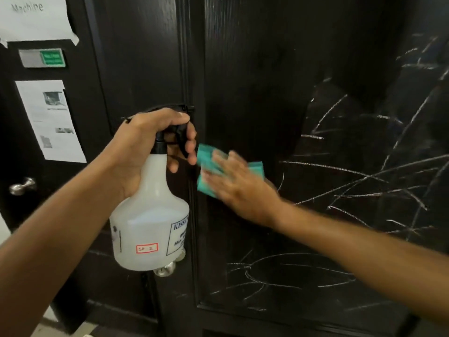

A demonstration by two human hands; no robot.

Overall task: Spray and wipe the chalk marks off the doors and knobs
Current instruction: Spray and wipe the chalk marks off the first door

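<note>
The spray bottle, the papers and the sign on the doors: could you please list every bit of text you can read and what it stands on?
"Machine": taped paper sheet, top left.
"KISS", cut off: black-framed label on the spray bottle.
Red-framed sticker on the bottle: handwritten, perhaps "SP 2", not certain.
Green sign: white text, too blurred to read.
Lower printed sheet: too small to read.

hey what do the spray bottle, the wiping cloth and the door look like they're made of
Spray bottle: seemingly translucent, milky white plastic with a black plastic trigger head.
Cloth: teal, soft and folded under the right hand, likely microfibre or similar fabric; motion blur hides its weave.
Door: dark, near-black wood or wood-look panel, with faint vertical grain and a slight sheen.
</note>
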